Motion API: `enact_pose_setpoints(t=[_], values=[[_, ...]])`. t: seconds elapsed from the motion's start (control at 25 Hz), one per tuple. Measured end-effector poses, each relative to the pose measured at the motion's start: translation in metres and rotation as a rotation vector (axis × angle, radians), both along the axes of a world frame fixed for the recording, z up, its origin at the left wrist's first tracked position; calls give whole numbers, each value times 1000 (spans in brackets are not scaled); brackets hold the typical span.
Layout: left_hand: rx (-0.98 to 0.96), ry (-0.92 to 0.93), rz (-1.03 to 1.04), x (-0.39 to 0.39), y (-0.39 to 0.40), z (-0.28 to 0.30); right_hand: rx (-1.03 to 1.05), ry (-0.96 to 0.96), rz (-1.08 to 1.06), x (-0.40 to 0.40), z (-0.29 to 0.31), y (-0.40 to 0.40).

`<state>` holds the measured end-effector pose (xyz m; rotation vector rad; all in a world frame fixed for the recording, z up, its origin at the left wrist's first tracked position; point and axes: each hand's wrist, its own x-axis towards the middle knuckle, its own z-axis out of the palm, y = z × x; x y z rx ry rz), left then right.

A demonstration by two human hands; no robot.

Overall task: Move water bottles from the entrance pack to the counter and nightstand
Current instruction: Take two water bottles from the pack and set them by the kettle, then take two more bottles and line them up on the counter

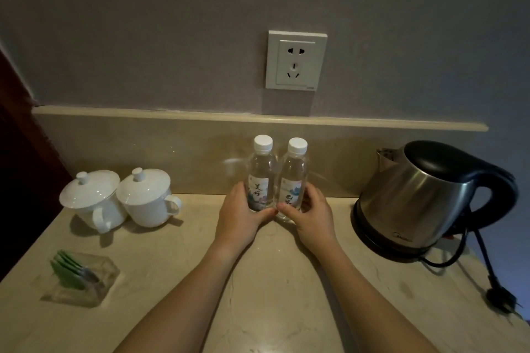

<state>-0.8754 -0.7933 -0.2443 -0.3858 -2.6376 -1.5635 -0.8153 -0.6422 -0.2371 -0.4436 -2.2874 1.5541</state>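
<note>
Standing two bottles on the marble desk (258, 281), near the back wall, between kettle (415, 195) on the right and two lidded white cups (120, 198) on the left. Wall socket (295, 60) directly above; glass tray with green sachets (80, 275) front left. Left bottle (259, 178) and right bottle (292, 180) upright, side by side, apparently touching, white caps on, bases on or just at the desk. Left hand (238, 218) wraps the left bottle's lower body; right hand (312, 215) wraps the right one; fingers curled round each, thumbs nearly meeting in front. Judgement: placing step almost done. To finish well: confirm both bases sit flat, labels facing forward, release both hands together without nudging, keep clear of kettle cord (484, 255).
</note>
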Motion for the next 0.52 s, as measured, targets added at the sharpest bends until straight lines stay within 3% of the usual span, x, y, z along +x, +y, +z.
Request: enact_pose_setpoints(t=[0.36, 0.52], values=[[-54, 93, 53, -7, 5, -7, 11, 1, -49, -8, -8, -1], [-75, 39, 57, -1, 6, -2, -35, -1, -18, -3, -2, -4]])
